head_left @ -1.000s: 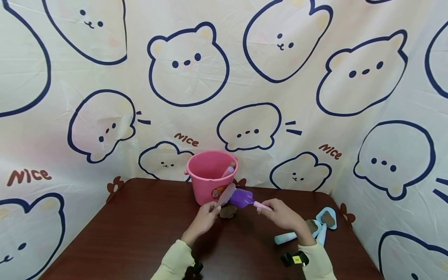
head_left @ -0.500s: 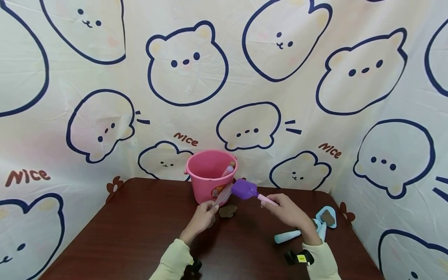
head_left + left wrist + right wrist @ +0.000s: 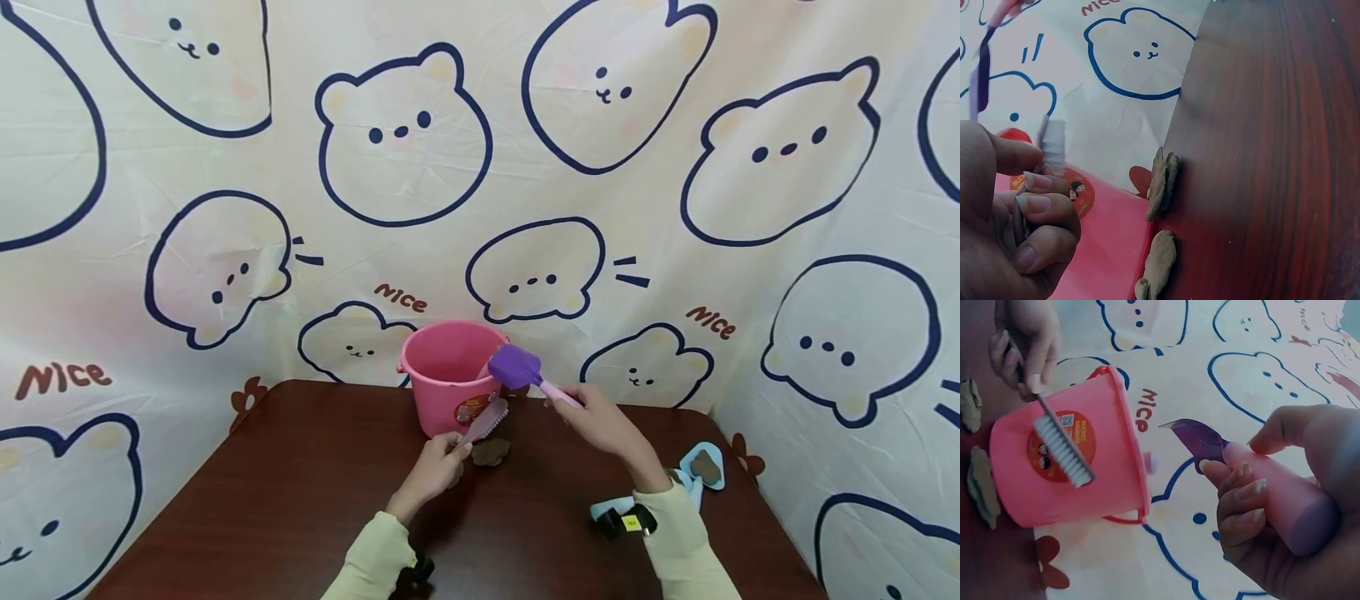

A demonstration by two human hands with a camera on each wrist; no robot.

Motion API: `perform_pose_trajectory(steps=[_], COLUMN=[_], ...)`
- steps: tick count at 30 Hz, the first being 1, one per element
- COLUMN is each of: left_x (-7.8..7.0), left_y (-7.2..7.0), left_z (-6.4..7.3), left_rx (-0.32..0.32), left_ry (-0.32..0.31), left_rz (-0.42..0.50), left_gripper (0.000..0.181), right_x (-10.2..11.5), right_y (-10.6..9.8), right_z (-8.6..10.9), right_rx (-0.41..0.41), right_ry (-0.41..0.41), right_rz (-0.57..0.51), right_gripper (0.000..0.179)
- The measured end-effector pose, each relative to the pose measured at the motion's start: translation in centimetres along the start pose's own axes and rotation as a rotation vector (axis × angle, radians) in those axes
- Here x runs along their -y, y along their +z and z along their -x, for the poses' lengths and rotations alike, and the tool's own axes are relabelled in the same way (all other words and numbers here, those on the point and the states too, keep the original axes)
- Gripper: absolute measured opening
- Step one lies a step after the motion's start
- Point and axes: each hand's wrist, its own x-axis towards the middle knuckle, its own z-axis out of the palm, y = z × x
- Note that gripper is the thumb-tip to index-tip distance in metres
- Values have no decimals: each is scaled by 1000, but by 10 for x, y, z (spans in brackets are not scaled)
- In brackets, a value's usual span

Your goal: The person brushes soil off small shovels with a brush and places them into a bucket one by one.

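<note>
My left hand (image 3: 431,467) grips the handle of a pinkish brush (image 3: 487,419) with white bristles, held low in front of the pink bucket (image 3: 435,400). In the right wrist view, the bristles overlap the bucket's red sticker (image 3: 1082,431). My right hand (image 3: 596,421) holds a toy shovel (image 3: 516,367) by its thick pink handle (image 3: 1279,490). Its purple blade (image 3: 1194,440) is raised at the bucket's right rim, pointing left. Brown clay lumps (image 3: 1160,262) lie on the table by the bucket's base, just beyond the brush.
On the right of the dark wooden table (image 3: 300,492) lie light blue toy tools (image 3: 714,479) with brown clay on one, partly hidden by my right forearm. A cloth printed with bear faces (image 3: 405,183) rises behind the table. A pale purple end (image 3: 1151,462) sticks out past the bucket's rim.
My right hand has lifted the shovel up and away from the brush, to the height of the bucket's rim. The brush has turned slightly, its bristles now facing right; my left hand has barely moved.
</note>
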Motion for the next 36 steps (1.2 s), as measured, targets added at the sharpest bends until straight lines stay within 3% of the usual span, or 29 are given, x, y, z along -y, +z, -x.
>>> perform_pose_trajectory(steps=[8,18,23,28,32,36], left_x=[4,7,6,5,6,8], left_y=[-1,-1,0,-1,-1,0], left_z=[-2,-1,-1,-2,-4,-4], left_rx=[12,8,4,3,-9,-11], left_ry=[-1,11,4,18,44,44], left_rz=[-33,-50,-49,-82,-140,-168], left_gripper=[30,29,29,28,29,29], right_x=[22,23,28,33,37,39], right_y=[7,39,50,55,57,60], right_z=[-50,-104,-119,-129,-136,-141], right_rx=[16,34,27,15,-19,5], right_ry=[-48,-96,-76,2,-23,-22], right_rz=[56,182,308,317,316,295], right_gripper=[24,26,23,22,22,22])
